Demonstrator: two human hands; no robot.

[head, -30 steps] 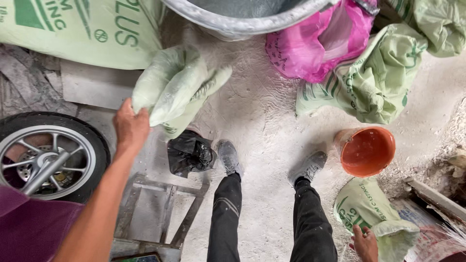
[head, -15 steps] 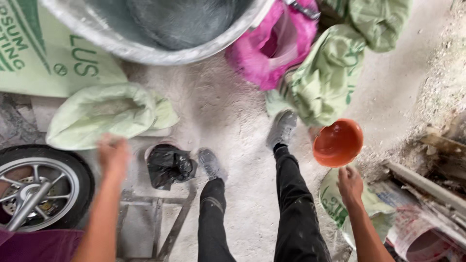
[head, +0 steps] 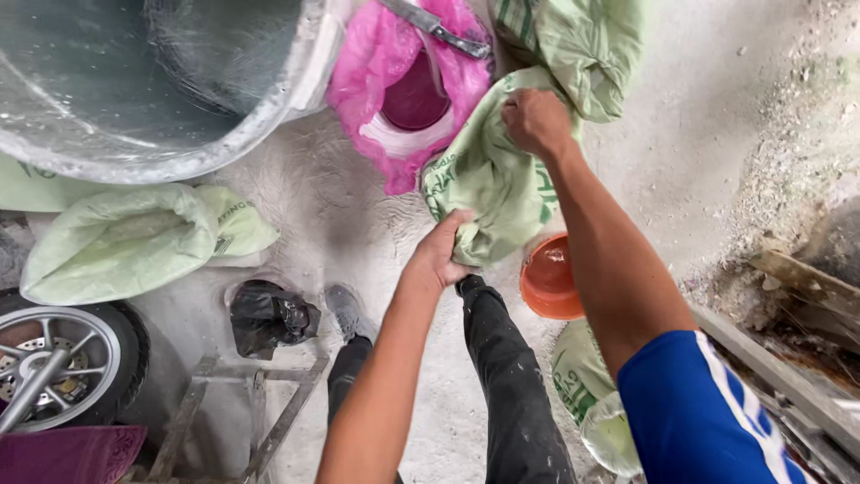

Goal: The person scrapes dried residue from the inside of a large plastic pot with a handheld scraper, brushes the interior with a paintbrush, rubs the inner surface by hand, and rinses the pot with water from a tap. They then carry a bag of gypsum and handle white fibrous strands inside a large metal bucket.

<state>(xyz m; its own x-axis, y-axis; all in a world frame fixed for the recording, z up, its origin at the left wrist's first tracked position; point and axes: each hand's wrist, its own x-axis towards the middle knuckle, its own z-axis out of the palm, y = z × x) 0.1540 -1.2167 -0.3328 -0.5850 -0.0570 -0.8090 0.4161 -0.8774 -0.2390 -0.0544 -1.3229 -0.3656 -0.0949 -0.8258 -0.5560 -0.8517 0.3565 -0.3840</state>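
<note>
Both hands point(head: 488, 188) now on green sack point(head: 497, 184)

Both arms extended forward; left hand point(head: 441, 254) grip clenched low, right hand point(head: 536, 121) fisted higher.

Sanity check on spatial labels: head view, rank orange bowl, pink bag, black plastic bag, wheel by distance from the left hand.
From the left hand, which grips the green sack's lower edge:
1. Orange bowl, just to its right on the floor.
2. Pink bag, above it, beside the big metal tub.
3. Black plastic bag, to its left by the foot.
4. Wheel, far left edge.
Bowl clearly nearest; 2 and 3 are close.
</note>
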